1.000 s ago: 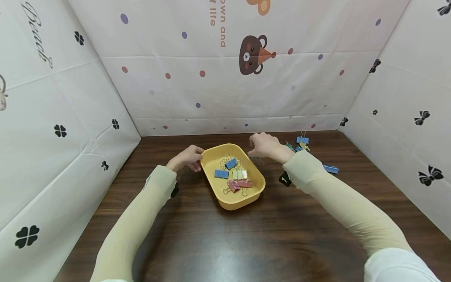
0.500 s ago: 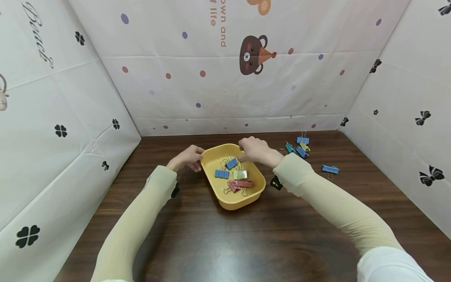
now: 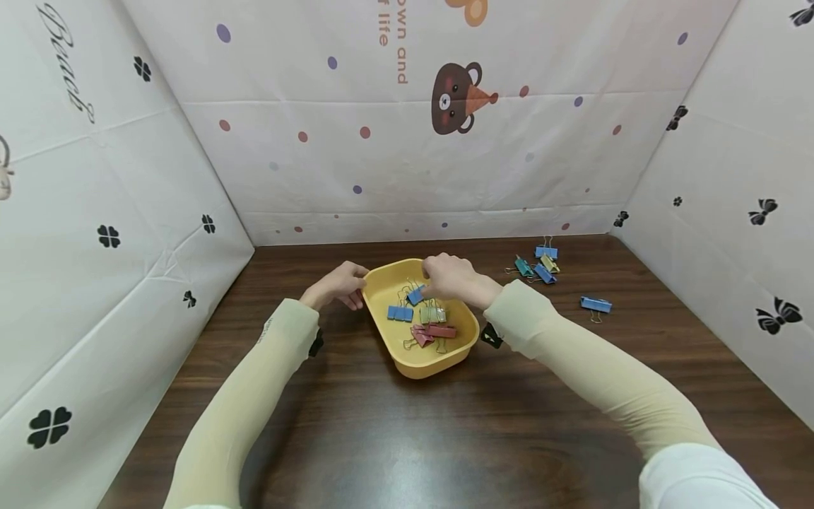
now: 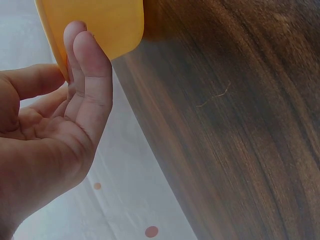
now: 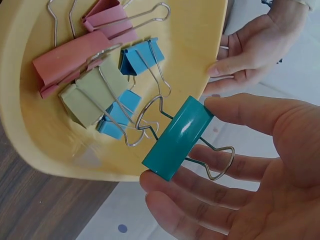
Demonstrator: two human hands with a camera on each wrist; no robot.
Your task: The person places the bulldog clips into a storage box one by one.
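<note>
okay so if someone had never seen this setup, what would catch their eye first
Probably the yellow tray near the middle of the head view, holding pink, blue and pale yellow binder clips. Next, the teal clip in the grip of the right hand over it, while the left hand holds the tray's left side. Behind, a brown bear print appears sideways.

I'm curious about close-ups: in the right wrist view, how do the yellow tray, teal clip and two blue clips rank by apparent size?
1. Yellow tray
2. Teal clip, though nearness to the camera may enlarge it
3. Upper blue clip and lower blue clip: too alike to rank
</note>
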